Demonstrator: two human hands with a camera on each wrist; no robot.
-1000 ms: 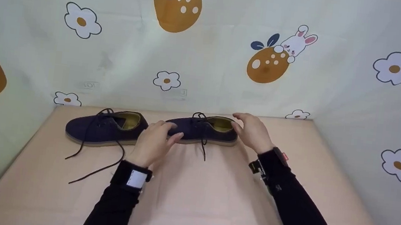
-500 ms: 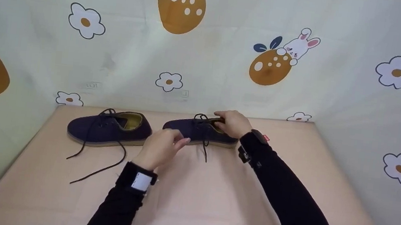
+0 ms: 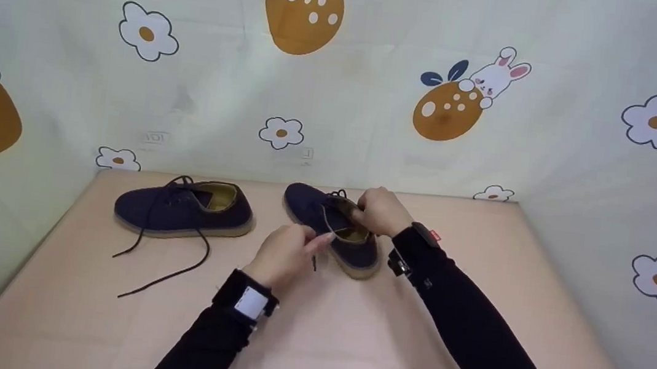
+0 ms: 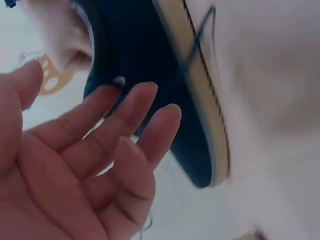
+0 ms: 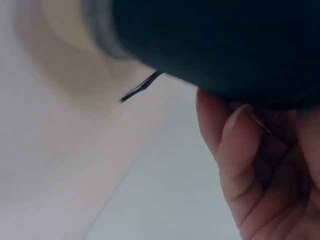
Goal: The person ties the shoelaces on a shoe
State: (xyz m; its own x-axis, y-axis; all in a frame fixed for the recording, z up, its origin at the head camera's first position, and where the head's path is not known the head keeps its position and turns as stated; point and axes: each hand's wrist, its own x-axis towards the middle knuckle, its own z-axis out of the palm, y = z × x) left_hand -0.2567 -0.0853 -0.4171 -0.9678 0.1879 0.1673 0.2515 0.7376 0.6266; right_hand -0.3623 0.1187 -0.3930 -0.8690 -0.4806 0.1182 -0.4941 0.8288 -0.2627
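now 1 shoe (image 3: 334, 219) has swung aslant, right hand (image 3: 383, 211) gripping it, left hand (image 3: 284, 255) relaxed beside it.

matt cloth-looking shoes (image 3: 301, 204) with rubber-looking soles (image 3: 358, 272), smooth matt tabletop (image 3: 345, 366), faintly creased backdrop sheet (image 3: 364, 89)

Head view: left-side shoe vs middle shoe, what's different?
Pose: left-side shoe lies side-on, toe toward picture left; middle shoe is angled, toe toward the wall, heel toward the camera.
Contact: left-side shoe is untouched; middle shoe has the right grip at its opening.
Laces: left-side shoe trails two long ends; middle shoe shows one short end.
Shared: navy uppers, tan soles.
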